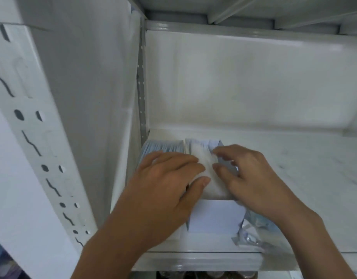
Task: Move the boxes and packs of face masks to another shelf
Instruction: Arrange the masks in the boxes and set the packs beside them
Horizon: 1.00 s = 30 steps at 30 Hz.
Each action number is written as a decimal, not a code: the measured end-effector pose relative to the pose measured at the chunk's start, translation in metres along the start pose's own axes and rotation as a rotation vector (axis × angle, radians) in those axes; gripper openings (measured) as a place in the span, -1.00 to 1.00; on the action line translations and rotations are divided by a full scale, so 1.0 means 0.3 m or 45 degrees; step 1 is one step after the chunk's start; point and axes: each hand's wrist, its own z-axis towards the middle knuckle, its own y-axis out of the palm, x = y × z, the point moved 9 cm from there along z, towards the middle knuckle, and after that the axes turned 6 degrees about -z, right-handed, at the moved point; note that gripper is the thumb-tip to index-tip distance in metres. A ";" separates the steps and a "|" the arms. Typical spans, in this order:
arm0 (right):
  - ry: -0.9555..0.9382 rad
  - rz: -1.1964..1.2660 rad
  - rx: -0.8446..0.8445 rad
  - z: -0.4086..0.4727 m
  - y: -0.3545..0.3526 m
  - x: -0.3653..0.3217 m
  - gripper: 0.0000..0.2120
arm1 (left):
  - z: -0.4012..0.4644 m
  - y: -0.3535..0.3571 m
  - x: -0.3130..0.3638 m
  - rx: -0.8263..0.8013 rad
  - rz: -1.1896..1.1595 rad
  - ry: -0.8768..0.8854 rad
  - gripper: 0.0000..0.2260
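Head view: your left hand and right hand are both lying flat, fingers relaxed, pressing the white mask pack sitting in the open box at the shelf left corner.

Glossy white painted-metal shelf, matt pale-blue card box, crinkly shiny plastic pack.
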 end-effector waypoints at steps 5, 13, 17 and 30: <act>-0.139 0.072 -0.292 -0.014 0.076 -0.025 -0.93 | 0.053 0.142 0.025 -0.316 0.066 -0.037 -0.63; 0.000 -0.078 -0.120 -0.006 0.051 0.079 -0.62 | 0.034 0.149 -0.015 -0.299 0.051 -0.105 -0.51; -0.008 0.022 -0.123 -0.019 0.081 0.071 -0.70 | 0.035 0.157 -0.007 -0.315 0.034 -0.097 -0.57; 0.060 -0.220 -0.197 -0.052 0.092 0.075 -0.45 | 0.026 0.105 0.020 -0.203 -0.074 0.008 -0.71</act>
